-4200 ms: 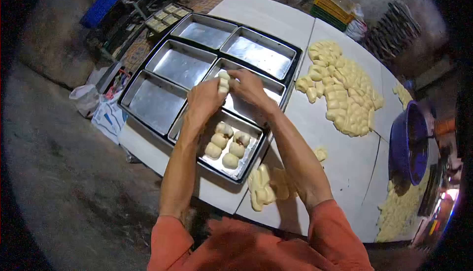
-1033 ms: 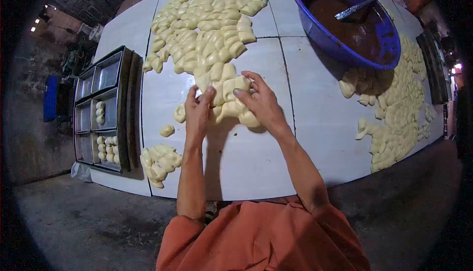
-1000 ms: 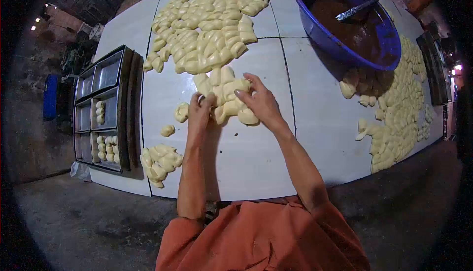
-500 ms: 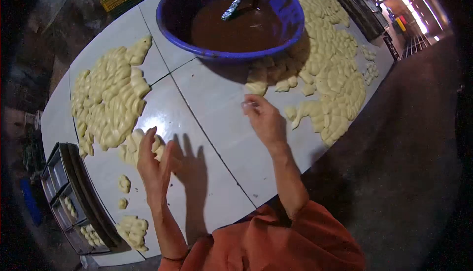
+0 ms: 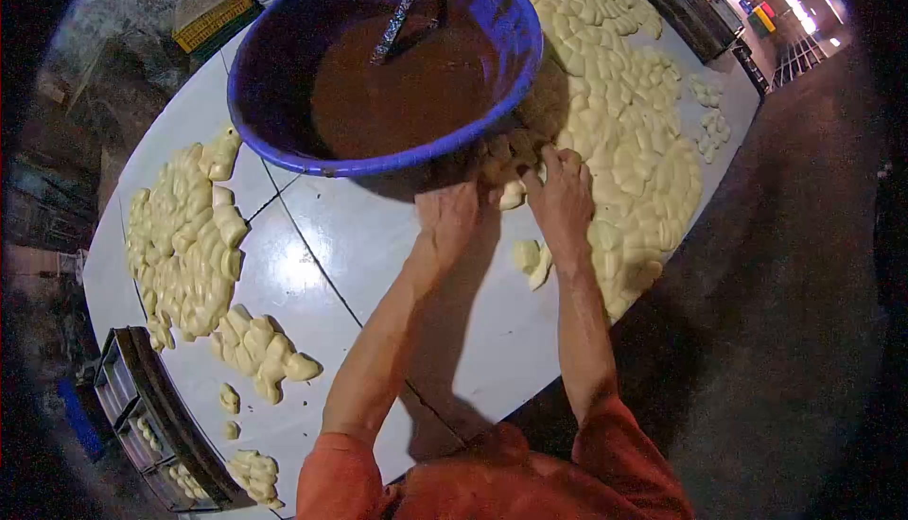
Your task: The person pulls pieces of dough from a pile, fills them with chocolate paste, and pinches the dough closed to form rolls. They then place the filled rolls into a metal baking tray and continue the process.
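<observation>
Both my hands are at the near edge of a large spread of pale yellow dough pieces (image 5: 629,156), below the rim of a blue basin (image 5: 378,163). My right hand (image 5: 562,200) bends its fingers and thumb down around dough pieces at this edge. Close by on the left, my left hand (image 5: 448,216) reaches to the same shaded dough; its fingertips are mostly hidden. Between the hands lies a small dough piece (image 5: 512,196). Inside the basin is brown liquid (image 5: 402,85), with a speckled stick-like tool (image 5: 407,11) leaning in it.
Another dough spread (image 5: 184,236) covers the table's left side, with a smaller clump (image 5: 260,350) nearer me. A dark divided tray (image 5: 156,425) stands at the left edge, and dark stacked trays (image 5: 676,0) at the far right. A yellow crate (image 5: 213,14) sits behind the table.
My left hand has moved right and forward, away from the left clump, to the right-hand dough. My right hand has moved right onto that dough. The basin appears further left as the view shifts.
</observation>
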Available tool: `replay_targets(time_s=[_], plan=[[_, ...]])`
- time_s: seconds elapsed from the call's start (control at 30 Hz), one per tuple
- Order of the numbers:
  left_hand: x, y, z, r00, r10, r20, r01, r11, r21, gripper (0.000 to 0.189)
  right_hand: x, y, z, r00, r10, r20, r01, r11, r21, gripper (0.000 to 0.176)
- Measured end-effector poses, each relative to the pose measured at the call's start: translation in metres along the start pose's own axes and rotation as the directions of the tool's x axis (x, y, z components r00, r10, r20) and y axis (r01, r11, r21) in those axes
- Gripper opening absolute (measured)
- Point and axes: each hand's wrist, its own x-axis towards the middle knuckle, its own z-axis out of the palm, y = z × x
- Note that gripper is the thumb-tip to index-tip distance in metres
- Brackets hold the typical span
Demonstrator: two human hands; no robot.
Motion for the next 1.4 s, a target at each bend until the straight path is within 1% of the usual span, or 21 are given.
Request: replay_targets(time_s=[0.07,0.13,0.2,0.3,0.33,0.37,0.43,0.57,0.6,0.7,0.73,0.83,0.87,0.9,0.93,0.97,1.07,1.13,1.27,1.37,1.4], plan=[[-0.004,-0.006,0.018,0.998,0.068,0.005,-0.066,0.961,0.268,0.06,0.005,0.0,0.009,1.0,-0.01,-0.023,0.011,1.0,0.006,0.036],[0.0,-0.003,0.019,1.0,0.023,0.007,-0.024,0.969,0.246,0.056,0.007,0.003,0.02,0.999,0.054,-0.008,-0.053,0.993,0.102,0.035],[0.004,-0.001,0.015,0.994,-0.095,0.048,0.094,0.995,0.017,0.049,0.006,0.002,0.019,0.995,0.042,-0.088,-0.027,0.984,0.175,0.028],[-0.005,0.002,-0.001,0.97,-0.138,0.198,0.149,0.988,-0.039,0.038,0.002,-0.005,-0.007,0.932,0.201,0.301,-0.297,0.899,0.321,0.025],[-0.007,0.016,-0.022,0.988,-0.141,0.065,0.149,0.978,-0.144,0.028,-0.007,-0.004,-0.001,0.973,0.148,0.178,-0.212,0.879,0.428,0.016],[-0.011,0.011,-0.027,0.968,-0.167,0.187,0.204,0.958,-0.202,0.027,-0.014,-0.002,0.003,0.975,0.119,0.185,-0.2,0.829,0.522,0.015],[-0.028,0.018,-0.035,0.972,-0.233,0.028,0.232,0.934,-0.272,0.04,-0.023,-0.017,-0.002,0.978,0.055,0.2,-0.181,0.699,0.692,0.017],[-0.066,0.028,-0.085,0.962,-0.274,-0.005,0.251,0.887,-0.388,0.038,-0.053,-0.059,-0.033,0.915,0.033,0.402,-0.354,0.545,0.76,0.016],[-0.08,0.028,-0.101,0.948,-0.318,-0.011,0.29,0.877,-0.383,0.036,-0.063,-0.067,-0.043,0.881,0.041,0.472,-0.396,0.61,0.686,0.015],[-0.132,0.03,-0.162,0.919,-0.393,-0.042,0.349,0.858,-0.378,0.029,-0.09,-0.093,-0.076,0.662,-0.161,0.732,-0.612,0.446,0.653,0.016],[-0.156,0.025,-0.171,0.91,-0.412,-0.041,0.369,0.851,-0.375,0.033,-0.097,-0.1,-0.081,0.583,-0.181,0.792,-0.628,0.519,0.58,0.021],[-0.213,0.018,-0.184,0.858,-0.513,-0.014,0.484,0.818,-0.312,0.045,-0.122,-0.119,-0.046,0.664,-0.227,0.713,-0.533,0.525,0.664,0.032],[-0.226,0.018,-0.184,0.82,-0.572,0.013,0.555,0.789,-0.265,0.047,-0.125,-0.124,-0.045,0.679,-0.099,0.728,-0.342,0.835,0.432,0.044],[-0.236,0.018,-0.186,0.776,-0.63,0.033,0.621,0.753,-0.218,0.05,-0.133,-0.127,-0.04,0.765,-0.128,0.631,-0.204,0.882,0.426,0.047],[-0.231,0.029,-0.198,0.695,-0.714,0.09,0.696,0.635,-0.335,0.056,-0.143,-0.125,-0.033,0.836,-0.171,0.522,-0.062,0.914,0.4,0.05],[-0.24,0.021,-0.188,0.723,-0.69,0.006,0.648,0.675,-0.353,0.058,-0.151,-0.122,-0.026,0.886,-0.226,0.404,0.076,0.932,0.354,0.052],[-0.233,0.021,-0.181,0.702,-0.71,-0.056,0.662,0.679,-0.317,0.058,-0.17,-0.129,-0.021,0.835,-0.366,0.412,0.221,0.908,0.357,0.046],[-0.23,0.011,-0.17,0.758,-0.648,-0.075,0.6,0.737,-0.309,0.054,-0.173,-0.136,-0.019,0.806,-0.423,0.414,0.258,0.881,0.396,0.034],[-0.236,-0.006,-0.159,0.824,-0.566,-0.026,0.518,0.771,-0.371,0.036,-0.177,-0.135,-0.004,0.744,-0.264,0.614,-0.314,0.673,0.669,0.02],[-0.238,-0.004,-0.185,0.822,-0.569,0.028,0.516,0.724,-0.458,0.028,-0.187,-0.159,-0.022,0.643,-0.215,0.735,-0.549,0.54,0.638,0.018],[-0.241,-0.001,-0.195,0.814,-0.581,0.024,0.525,0.717,-0.458,0.027,-0.189,-0.166,-0.022,0.67,-0.299,0.68,-0.492,0.507,0.707,0.017]])
